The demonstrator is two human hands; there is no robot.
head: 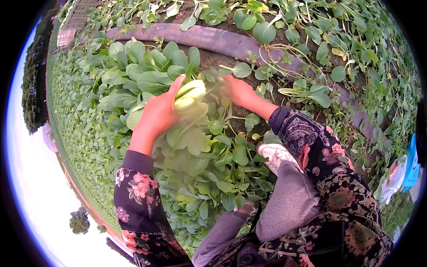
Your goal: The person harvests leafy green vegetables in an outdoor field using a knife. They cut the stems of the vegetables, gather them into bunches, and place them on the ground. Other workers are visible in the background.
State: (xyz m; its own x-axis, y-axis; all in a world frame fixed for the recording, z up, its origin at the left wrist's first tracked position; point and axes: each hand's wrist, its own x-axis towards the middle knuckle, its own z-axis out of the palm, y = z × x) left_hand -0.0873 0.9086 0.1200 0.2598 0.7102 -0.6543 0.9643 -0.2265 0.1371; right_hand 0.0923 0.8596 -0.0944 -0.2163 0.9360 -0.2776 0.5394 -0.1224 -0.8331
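My left hand is closed around a head of bok choy, its pale green stem base turned to the right and its leaves partly hidden by the hand. Just right of that base is my right hand, its fingers curled near a thin leaf stalk; whether they grip it is blurred. Dense leafy bok choy plants grow behind and to the left of my left hand. A detached leafy piece lies on the soil to the right of my right hand.
A flat dark hose curves across the soil beyond the hands. Weeds and loose leaves lie around it. My shoe rests among plants below my right forearm. White and blue plastic bags are at the far right.
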